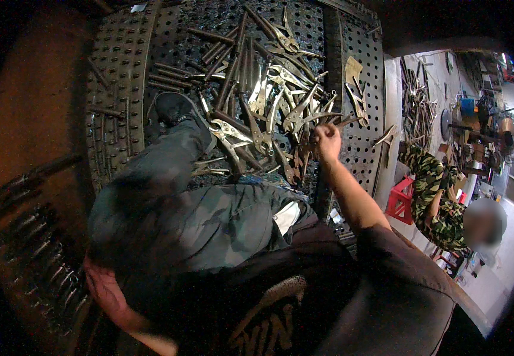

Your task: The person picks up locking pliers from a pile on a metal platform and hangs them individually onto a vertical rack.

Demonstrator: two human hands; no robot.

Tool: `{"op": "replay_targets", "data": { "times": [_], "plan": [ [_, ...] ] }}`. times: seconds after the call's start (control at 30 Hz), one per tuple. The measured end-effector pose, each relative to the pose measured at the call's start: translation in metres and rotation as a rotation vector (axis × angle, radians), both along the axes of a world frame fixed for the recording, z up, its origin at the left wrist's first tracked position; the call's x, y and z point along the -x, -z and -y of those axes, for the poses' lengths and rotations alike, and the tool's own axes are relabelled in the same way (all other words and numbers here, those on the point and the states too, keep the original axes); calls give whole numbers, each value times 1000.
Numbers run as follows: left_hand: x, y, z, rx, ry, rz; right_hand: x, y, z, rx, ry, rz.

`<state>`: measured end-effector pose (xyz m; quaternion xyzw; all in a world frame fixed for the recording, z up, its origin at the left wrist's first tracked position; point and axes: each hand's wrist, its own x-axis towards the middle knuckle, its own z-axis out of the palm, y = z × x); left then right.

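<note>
My right hand point(328, 141) is closed at the right side of a heap of locking pliers point(261, 141). Its fingers pinch together by dark metal handles; what lies between them is hidden. Bright steel jaws and dark handles cross one another in the heap, on a perforated metal plate point(361, 161). Low at the left, my left hand point(104, 286) hangs beside my bent leg. Its fingers are in shadow and partly hidden. My shoe point(175, 108) rests at the left edge of the heap.
More dark tools hang in rows point(43, 261) at the lower left. One pair of locking pliers point(386, 137) lies on the right ledge. Beyond it are a red crate point(400, 200), another pile of tools point(418, 98) and a person in camouflage clothing point(441, 222).
</note>
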<state>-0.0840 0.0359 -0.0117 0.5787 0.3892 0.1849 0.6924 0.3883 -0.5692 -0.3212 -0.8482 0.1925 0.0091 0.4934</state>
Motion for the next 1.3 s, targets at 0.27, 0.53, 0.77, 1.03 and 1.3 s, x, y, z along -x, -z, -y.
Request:
{"op": "replay_targets", "data": {
  "times": [0.27, 0.53, 0.77, 1.03, 1.3],
  "plan": [
    [-50, -27, 25, -177, -11, -331, 71, -64, -74, 343, -738, -261],
    [-40, -23, 25, -31, -74, -177, 46, -51, -89, 575, -945, -366],
    [-31, -3, 3, -38, -15, -182, 40, -99, -62, 418, -868, -299],
    [-90, -47, 55, -110, 14, -297, 19, -107, -34, 130, -805, -328],
    [-121, -63, 67, 18, -83, -249, -19, -39, 21, -546, -127, -679]
  ]
}}
